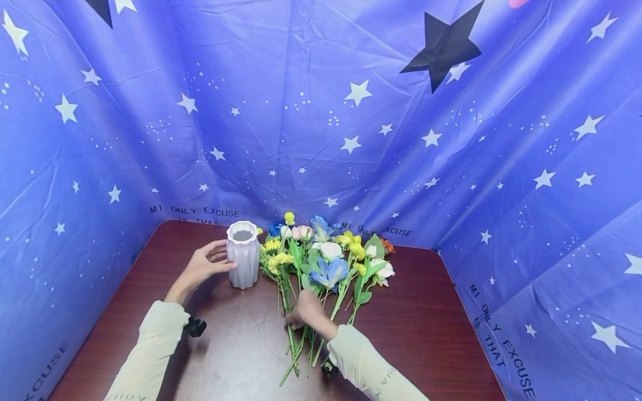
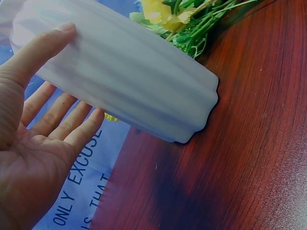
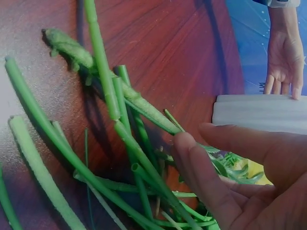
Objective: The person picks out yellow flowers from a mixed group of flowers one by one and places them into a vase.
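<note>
A pale lilac fluted vase (image 1: 243,260) stands upright on the table. My left hand (image 1: 204,266) holds it from the side, the thumb lying on its wall and the fingers reaching round behind, as the left wrist view shows (image 2: 43,158). To the right lie several artificial flowers (image 1: 331,272) with green stems pointing towards me. Over these stems (image 3: 139,148) is my right hand (image 1: 308,311). In the right wrist view, its thumb and index finger are apart at a stem, with a gap between them; whether they touch it is hard to tell.
The dark red wooden table (image 1: 411,334) has a blue star-printed cloth (image 1: 301,122) hanging behind it and at both sides. Yellow, blue, white, pink and orange blooms spread across the back of the table. A black band (image 1: 194,327) sits at the left wrist.
</note>
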`<state>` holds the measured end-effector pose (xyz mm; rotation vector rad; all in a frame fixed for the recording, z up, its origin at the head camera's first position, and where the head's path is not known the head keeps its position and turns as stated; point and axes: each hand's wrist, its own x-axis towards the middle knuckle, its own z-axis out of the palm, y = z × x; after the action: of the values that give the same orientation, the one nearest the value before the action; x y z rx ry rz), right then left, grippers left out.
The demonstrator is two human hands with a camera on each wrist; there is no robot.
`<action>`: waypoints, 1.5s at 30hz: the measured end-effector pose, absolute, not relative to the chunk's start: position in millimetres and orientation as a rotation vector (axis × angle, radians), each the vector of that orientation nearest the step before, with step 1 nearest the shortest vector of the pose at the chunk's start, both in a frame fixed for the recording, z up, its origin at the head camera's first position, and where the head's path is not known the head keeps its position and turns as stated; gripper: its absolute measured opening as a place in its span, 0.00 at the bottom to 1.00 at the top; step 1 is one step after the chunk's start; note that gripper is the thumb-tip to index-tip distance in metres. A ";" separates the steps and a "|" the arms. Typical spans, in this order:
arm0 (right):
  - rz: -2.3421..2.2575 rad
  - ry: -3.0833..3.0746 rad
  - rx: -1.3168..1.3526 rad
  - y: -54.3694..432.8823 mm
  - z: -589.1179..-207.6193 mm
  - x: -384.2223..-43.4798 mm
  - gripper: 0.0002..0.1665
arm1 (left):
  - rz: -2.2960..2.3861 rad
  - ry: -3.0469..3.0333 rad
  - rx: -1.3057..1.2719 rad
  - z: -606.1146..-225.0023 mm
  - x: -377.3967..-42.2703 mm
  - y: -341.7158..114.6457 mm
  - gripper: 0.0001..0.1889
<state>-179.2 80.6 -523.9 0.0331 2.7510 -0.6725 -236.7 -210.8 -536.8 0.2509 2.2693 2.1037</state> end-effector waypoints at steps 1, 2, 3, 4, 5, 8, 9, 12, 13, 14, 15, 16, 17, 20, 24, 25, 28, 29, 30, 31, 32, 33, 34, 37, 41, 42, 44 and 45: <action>-0.671 2.738 0.040 80.6 -524.8 -179.1 0.21 | 2.104 2.269 0.251 -536.8 -236.7 -210.9 0.39; -0.666 2.730 0.040 80.7 -525.2 -178.7 0.21 | 2.104 2.269 0.250 -536.8 -236.6 -211.0 0.39; -0.652 2.727 0.031 80.9 -525.7 -178.3 0.22 | 2.103 2.269 0.250 -536.7 -236.5 -211.2 0.39; -0.644 2.723 0.020 81.1 -526.0 -177.6 0.21 | 2.099 2.272 0.251 -536.7 -236.4 -211.3 0.39; -0.640 2.715 0.012 81.4 -526.3 -177.1 0.21 | 2.095 2.276 0.250 -536.7 -236.2 -211.5 0.39; -0.633 2.706 -0.027 82.3 -526.9 -175.1 0.20 | 2.096 2.277 0.247 -536.4 -235.6 -211.3 0.39; -0.634 2.703 -0.035 82.5 -527.0 -174.8 0.19 | 2.096 2.277 0.247 -536.6 -235.6 -211.2 0.39; -0.619 2.716 -0.075 83.1 -526.7 -174.2 0.18 | 2.113 2.267 0.246 -537.6 -235.8 -210.9 0.40; -0.614 2.717 -0.081 83.3 -526.2 -174.3 0.17 | 2.121 2.264 0.243 -538.2 -235.8 -210.8 0.40; -0.619 2.714 -0.083 83.5 -525.6 -174.4 0.17 | 2.129 2.262 0.240 -538.8 -236.0 -210.9 0.40; -0.629 2.705 -0.082 83.7 -524.7 -174.4 0.16 | 2.140 2.257 0.233 -539.8 -236.4 -211.1 0.39; -0.653 2.687 -0.075 84.2 -524.1 -174.3 0.16 | 2.145 2.257 0.231 -540.6 -236.6 -211.2 0.39; -0.682 2.667 -0.063 84.6 -523.3 -174.3 0.16 | 2.153 2.258 0.221 -541.3 -236.8 -211.2 0.39; -0.814 2.582 -0.012 86.8 -521.6 -174.3 0.15 | 2.162 2.269 0.207 -543.7 -237.4 -212.1 0.37; -0.947 2.496 0.009 90.7 -520.6 -175.9 0.13 | 2.167 2.265 0.204 -545.3 -238.2 -212.2 0.36; -0.972 2.477 0.017 91.5 -519.9 -176.4 0.12 | 2.165 2.261 0.204 -545.3 -238.6 -211.8 0.37; -1.020 2.445 0.030 93.1 -518.5 -178.1 0.09 | 2.160 2.249 0.203 -545.7 -239.8 -211.0 0.37; -1.030 2.441 0.036 93.4 -518.1 -178.7 0.08 | 2.160 2.242 0.200 -546.1 -240.3 -210.8 0.37; -1.045 2.440 0.045 93.6 -517.6 -179.4 0.08 | 2.162 2.239 0.198 -546.5 -240.8 -210.4 0.37; -1.051 2.443 0.051 93.5 -517.3 -180.1 0.08 | 2.166 2.235 0.192 -546.9 -241.1 -210.4 0.37; -1.061 2.446 0.058 93.6 -516.8 -180.7 0.08 | 2.177 2.228 0.181 -547.7 -241.5 -210.5 0.37; -1.078 2.450 0.067 93.5 -516.8 -181.5 0.08 | 2.191 2.217 0.172 -548.5 -242.0 -210.5 0.37; -1.091 2.453 0.078 93.6 -516.6 -182.3 0.08 | 2.206 2.201 0.164 -549.3 -242.2 -210.5 0.37; -1.146 2.449 0.117 93.8 -515.3 -184.9 0.09 | 2.257 2.146 0.133 -552.0 -241.7 -211.4 0.37; -1.235 2.414 0.158 94.5 -511.8 -187.0 0.08 | 2.317 2.069 0.105 -552.8 -238.1 -212.6 0.33; -1.261 2.398 0.168 94.7 -510.6 -187.5 0.08 | 2.333 2.051 0.096 -552.8 -237.1 -212.8 0.31; -1.316 2.369 0.181 95.4 -508.9 -188.1 0.08 | 2.357 2.021 0.083 -552.6 -235.4 -213.0 0.27; -1.341 2.357 0.183 95.9 -508.6 -188.3 0.07 | 2.363 2.012 0.084 -552.8 -235.0 -213.2 0.25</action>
<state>-188.3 95.9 -508.6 0.1834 2.3570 -1.3405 -235.0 -213.2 -552.8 0.0844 2.0122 2.3629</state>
